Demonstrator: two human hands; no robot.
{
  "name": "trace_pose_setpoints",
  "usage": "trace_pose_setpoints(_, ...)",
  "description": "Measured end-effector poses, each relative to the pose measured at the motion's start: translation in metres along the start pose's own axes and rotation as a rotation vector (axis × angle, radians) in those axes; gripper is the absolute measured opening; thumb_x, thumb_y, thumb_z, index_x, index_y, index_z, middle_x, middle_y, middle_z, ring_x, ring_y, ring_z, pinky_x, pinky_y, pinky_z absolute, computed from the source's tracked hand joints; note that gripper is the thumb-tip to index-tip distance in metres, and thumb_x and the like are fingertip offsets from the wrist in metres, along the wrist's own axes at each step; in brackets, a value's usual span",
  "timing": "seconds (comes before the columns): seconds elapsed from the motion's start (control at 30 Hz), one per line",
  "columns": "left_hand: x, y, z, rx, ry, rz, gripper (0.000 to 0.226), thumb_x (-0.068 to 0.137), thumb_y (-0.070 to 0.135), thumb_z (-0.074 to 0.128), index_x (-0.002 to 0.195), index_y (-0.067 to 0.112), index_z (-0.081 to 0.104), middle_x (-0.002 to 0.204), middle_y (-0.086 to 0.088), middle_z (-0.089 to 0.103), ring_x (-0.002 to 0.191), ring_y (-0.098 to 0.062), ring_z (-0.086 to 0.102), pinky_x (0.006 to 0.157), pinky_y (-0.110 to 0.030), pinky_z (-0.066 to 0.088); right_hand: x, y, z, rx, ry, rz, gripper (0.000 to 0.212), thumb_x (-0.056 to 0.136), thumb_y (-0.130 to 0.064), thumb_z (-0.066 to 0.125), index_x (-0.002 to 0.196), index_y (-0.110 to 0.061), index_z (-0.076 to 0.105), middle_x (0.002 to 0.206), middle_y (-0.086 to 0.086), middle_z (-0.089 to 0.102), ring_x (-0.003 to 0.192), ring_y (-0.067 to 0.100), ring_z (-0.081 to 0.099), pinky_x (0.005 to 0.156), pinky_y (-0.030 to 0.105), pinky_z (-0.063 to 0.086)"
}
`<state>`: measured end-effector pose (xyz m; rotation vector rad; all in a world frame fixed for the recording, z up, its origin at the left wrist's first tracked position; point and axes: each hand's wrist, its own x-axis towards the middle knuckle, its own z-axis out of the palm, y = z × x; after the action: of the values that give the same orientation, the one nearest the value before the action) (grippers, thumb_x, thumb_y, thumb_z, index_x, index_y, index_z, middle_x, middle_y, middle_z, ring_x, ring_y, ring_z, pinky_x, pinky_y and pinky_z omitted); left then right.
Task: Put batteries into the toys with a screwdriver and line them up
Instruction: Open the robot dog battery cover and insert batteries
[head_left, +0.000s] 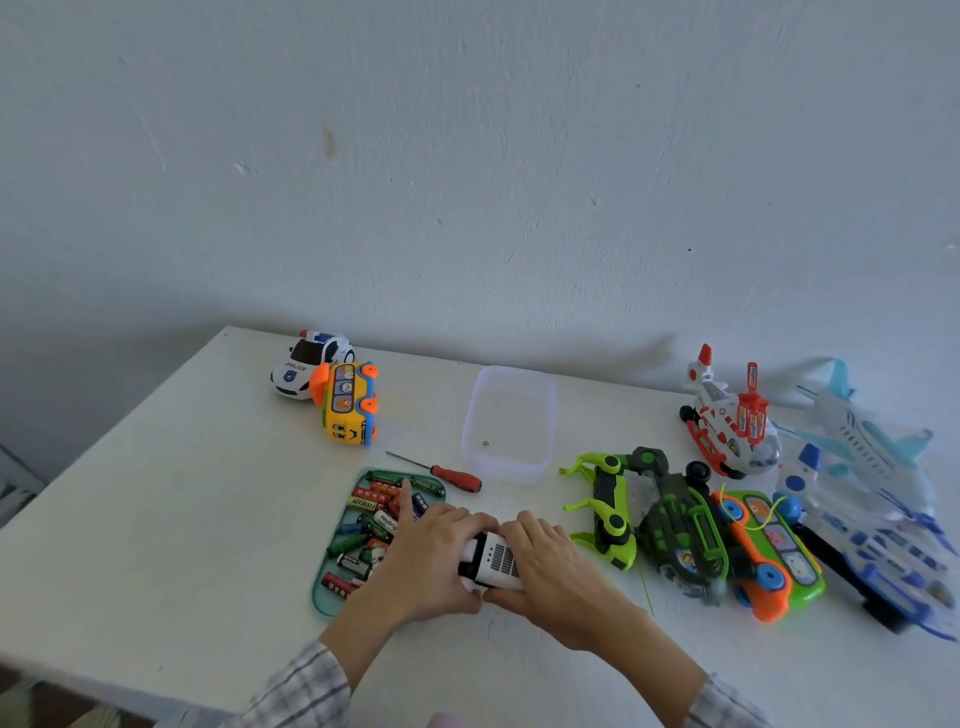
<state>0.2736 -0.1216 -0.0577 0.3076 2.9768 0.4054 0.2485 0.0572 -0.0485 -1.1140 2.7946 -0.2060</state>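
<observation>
Step in hand, judged from the layout: work on the battery compartment of a small white toy (491, 564), held belly-up just right of the battery tray (332, 545). Slotted grille on its underside faces the camera. Whether the cover is off or on cannot be told; fingers hide that area.

Left hand (431, 558) grips the toy's left end, fingers curled over the top, thumb underneath at the near edge. Its forearm crosses the tray's near right corner. Right hand (545, 561) clasps the toy's right side, fingers wrapped over it, knuckles up. Both wrists come in low from the near edge of the surface (156, 493), checked sleeves visible.

Batteries (371, 512) lie loose in the tray, mixed colours, count unclear. Screwdriver (441, 470), red handle, lies untouched just beyond the tray's far right corner, tip pointing left. Clear plastic tub (509, 421) sits beyond and right of the tray, with 1 small round item inside, possibly a screw.

2 toys, police car (311, 364) and yellow bus (348, 402), stand touching, well beyond the tray to its far left; probably finished ones. 5 more toys are bunched far right of the tray: green robot car (608, 506), dark green toy (680, 535), orange-green bus (763, 551), red-white helicopter (727, 421), blue-white plane (872, 488).

Next move likely calls for 1 hand freed, either for the screwdriver or for a battery; the other must keep the toy steady.
</observation>
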Motion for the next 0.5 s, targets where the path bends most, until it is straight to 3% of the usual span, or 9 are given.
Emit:
trace_pose_setpoints(0.23, 0.001, 0.005, 0.004, -0.047, -0.011, -0.03, 0.063, 0.066, 0.05, 0.065, 0.124, 0.039, 0.044, 0.102, 0.017, 0.059, 0.11, -0.008, 0.051, 0.113, -0.062, -0.009, -0.004, 0.001, -0.005, -0.033, -0.023, 0.022, 0.068, 0.084, -0.06, 0.019, 0.132, -0.015, 0.035, 0.118, 0.003, 0.044, 0.08, 0.018, 0.037, 0.07, 0.025, 0.023)
trace_pose_setpoints(0.4, -0.002, 0.009, -0.001, -0.064, -0.01, -0.051, 0.066, 0.065, 0.054, 0.066, 0.125, 0.04, 0.045, 0.107, 0.018, 0.06, 0.113, -0.008, 0.051, 0.113, -0.061, -0.011, -0.01, 0.006, -0.001, 0.438, 0.164, 0.115, 0.049, 0.091, -0.055, 0.044, 0.124, -0.02, 0.04, 0.108, -0.005, 0.046, 0.086, 0.019, 0.051, 0.072, 0.034, 0.042)
trace_pose_setpoints(0.5, -0.009, 0.003, -0.014, -0.078, 0.039, -0.09, 0.067, 0.064, 0.051, 0.068, 0.127, 0.04, 0.047, 0.112, 0.019, 0.06, 0.113, -0.007, 0.051, 0.114, -0.057, -0.013, -0.011, 0.013, -0.007, 0.64, 0.36, 0.198, 0.055, 0.083, -0.061, 0.046, 0.122, -0.023, 0.042, 0.107, -0.009, 0.046, 0.096, 0.007, 0.047, 0.08, 0.023, 0.041)
